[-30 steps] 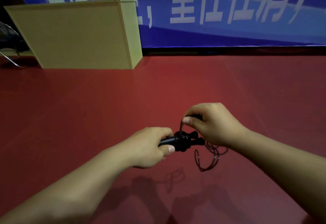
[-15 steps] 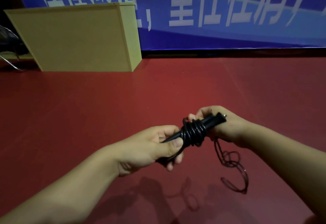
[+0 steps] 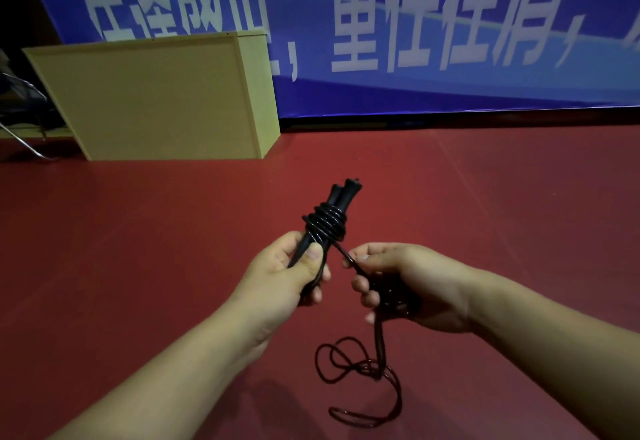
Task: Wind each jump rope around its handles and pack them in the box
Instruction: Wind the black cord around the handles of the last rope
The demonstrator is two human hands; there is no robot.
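Winding the rope onto its handles.

My left hand [image 3: 289,275] grips both handles [image 3: 341,197], coils [image 3: 325,223] wrapped round them, well in front of the box [image 3: 156,100]. My right hand [image 3: 405,282] pinches the rope [image 3: 379,339]; its slack lies on the floor [image 3: 138,231] below.

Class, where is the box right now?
In the head view, the box stands at the upper left on the red floor, against the blue banner, beyond both hands.

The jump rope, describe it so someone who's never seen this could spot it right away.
Above the red floor, in front of the tan box, the left hand grips two black handles held together. The jump rope is the glossy black cord coiled round them, trailing through the right hand.
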